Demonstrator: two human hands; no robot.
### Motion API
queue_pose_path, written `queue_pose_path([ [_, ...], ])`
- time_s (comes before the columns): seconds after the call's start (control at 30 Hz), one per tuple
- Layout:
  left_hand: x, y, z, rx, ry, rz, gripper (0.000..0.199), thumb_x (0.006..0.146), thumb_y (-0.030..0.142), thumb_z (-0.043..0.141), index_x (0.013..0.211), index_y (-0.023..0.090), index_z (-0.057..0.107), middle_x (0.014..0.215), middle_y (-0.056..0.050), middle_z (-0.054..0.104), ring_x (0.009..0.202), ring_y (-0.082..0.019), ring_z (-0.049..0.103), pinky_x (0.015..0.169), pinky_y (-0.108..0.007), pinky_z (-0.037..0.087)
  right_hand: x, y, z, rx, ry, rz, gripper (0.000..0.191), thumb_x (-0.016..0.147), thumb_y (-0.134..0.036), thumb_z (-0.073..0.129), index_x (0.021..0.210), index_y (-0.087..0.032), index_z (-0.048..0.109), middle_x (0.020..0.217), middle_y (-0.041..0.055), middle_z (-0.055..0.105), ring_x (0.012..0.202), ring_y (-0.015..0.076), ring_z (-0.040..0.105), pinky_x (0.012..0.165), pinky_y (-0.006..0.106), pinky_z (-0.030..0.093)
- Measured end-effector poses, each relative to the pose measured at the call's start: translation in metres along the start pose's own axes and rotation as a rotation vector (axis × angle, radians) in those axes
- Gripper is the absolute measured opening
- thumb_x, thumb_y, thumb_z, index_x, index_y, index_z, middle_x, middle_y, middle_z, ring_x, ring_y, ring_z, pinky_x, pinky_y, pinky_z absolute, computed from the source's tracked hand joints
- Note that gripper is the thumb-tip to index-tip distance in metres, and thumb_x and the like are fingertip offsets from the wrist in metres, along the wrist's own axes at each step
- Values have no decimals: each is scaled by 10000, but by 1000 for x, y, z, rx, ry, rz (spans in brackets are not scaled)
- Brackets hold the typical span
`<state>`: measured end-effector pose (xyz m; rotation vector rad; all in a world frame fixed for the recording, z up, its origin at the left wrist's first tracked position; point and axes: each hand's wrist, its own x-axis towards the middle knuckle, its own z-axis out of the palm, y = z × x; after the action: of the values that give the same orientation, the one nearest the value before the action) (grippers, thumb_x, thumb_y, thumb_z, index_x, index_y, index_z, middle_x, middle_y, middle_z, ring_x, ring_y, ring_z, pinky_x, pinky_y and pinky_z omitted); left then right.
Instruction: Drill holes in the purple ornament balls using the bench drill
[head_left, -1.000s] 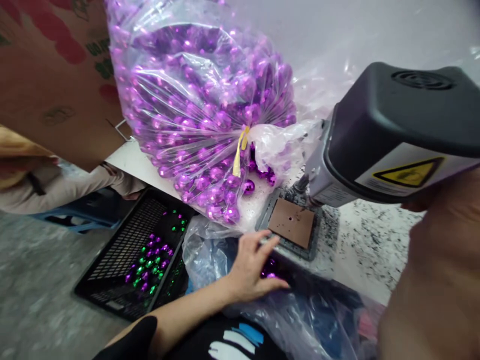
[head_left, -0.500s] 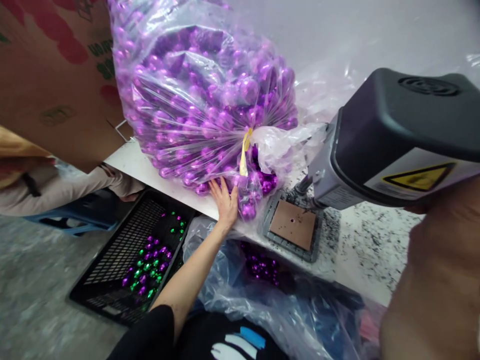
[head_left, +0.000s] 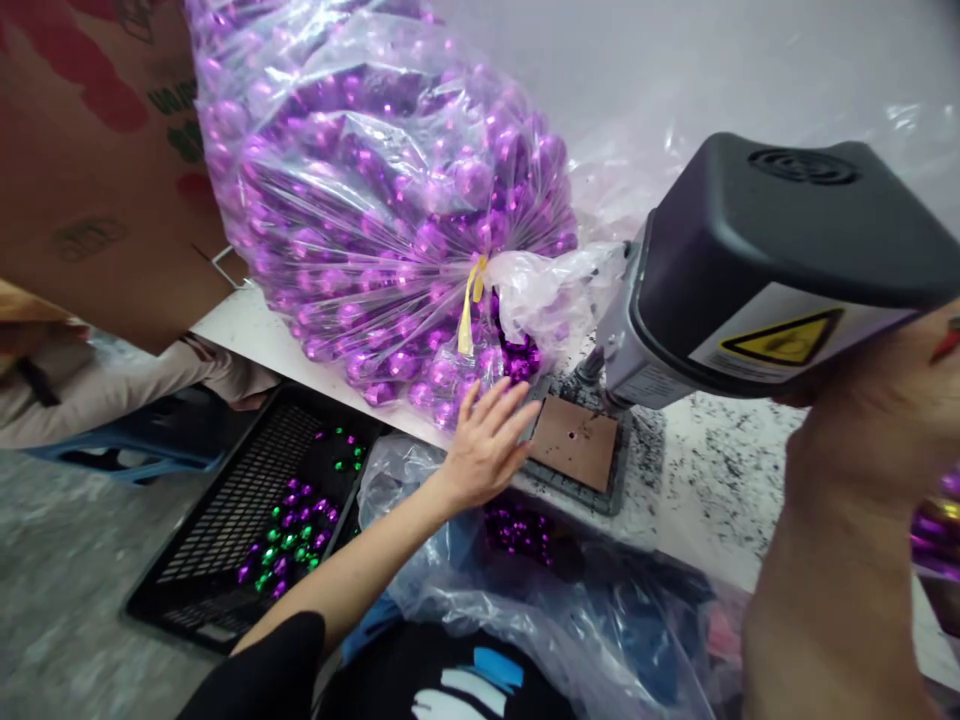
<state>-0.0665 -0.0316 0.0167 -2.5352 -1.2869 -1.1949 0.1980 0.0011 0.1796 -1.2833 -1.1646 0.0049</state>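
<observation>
My left hand (head_left: 487, 445) is open, palm down with fingers stretched, between a big clear bag of shiny purple balls (head_left: 360, 240) and the base plate of a small press. I see nothing in its grasp. A brown square pad (head_left: 576, 440) with a small hole lies on the base, just right of my fingertips. Above it leans the black press head (head_left: 810, 250) with a yellow warning label. My right hand (head_left: 877, 390) is at the right, beside and partly behind the press head. Its fingers are mostly hidden, so its grip does not show.
A black crate (head_left: 217, 530) with purple and green balls stands below the table at left. Clear plastic sheeting (head_left: 480, 590) hangs at the table's front edge. Black flecks cover the table (head_left: 720, 480). A printed carton (head_left: 97, 180) and another person's sleeve (head_left: 150, 385) are at left.
My left hand has moved right, from the bag's lower edge to beside the press base, with its fingers spread. My right hand has shifted, and purple balls now show at the far right edge.
</observation>
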Motion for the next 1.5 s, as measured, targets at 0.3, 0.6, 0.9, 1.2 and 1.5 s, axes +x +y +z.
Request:
queue_pose_path([
  [0.3,-34,-32,5,188,-59,-96,301,1002,265,573,1286,193,641,1477,-138,600,1469,-299,453,1273,-613,128,2,-2,-1,-40,-13,51,595,831,-727,566,640,-185,412,496,-48,320,420,61,415,352,228,285],
  [0.6,36,-38,11,281,-167,-117,411,968,150,512,1360,225,611,1471,-113,599,1195,-297,597,1044,-497,427,7,1,4,28,-10,127,530,787,-654,642,652,-186,433,498,-47,352,409,71,410,336,221,285],
  [0.9,75,-59,2,3,-255,-274,551,856,270,733,1369,208,542,1313,-131,625,1225,-327,593,1032,-478,461,9,-3,-2,-26,-88,193,428,864,-545,588,667,-175,498,456,-40,410,377,87,414,343,223,274],
  [1.2,34,1,-29,-1201,-287,-824,606,754,461,837,1263,233,600,959,-15,670,736,-141,626,692,-278,499,7,-3,1,5,-53,123,501,841,-639,596,676,-186,459,485,-56,381,387,86,432,338,231,267],
  [1.5,22,20,-2,-1786,-371,-1091,513,798,512,781,1177,200,630,911,-64,721,688,-165,662,639,-290,504,8,1,0,40,-98,125,483,863,-630,578,714,-189,451,503,-59,397,394,65,412,361,211,266],
])
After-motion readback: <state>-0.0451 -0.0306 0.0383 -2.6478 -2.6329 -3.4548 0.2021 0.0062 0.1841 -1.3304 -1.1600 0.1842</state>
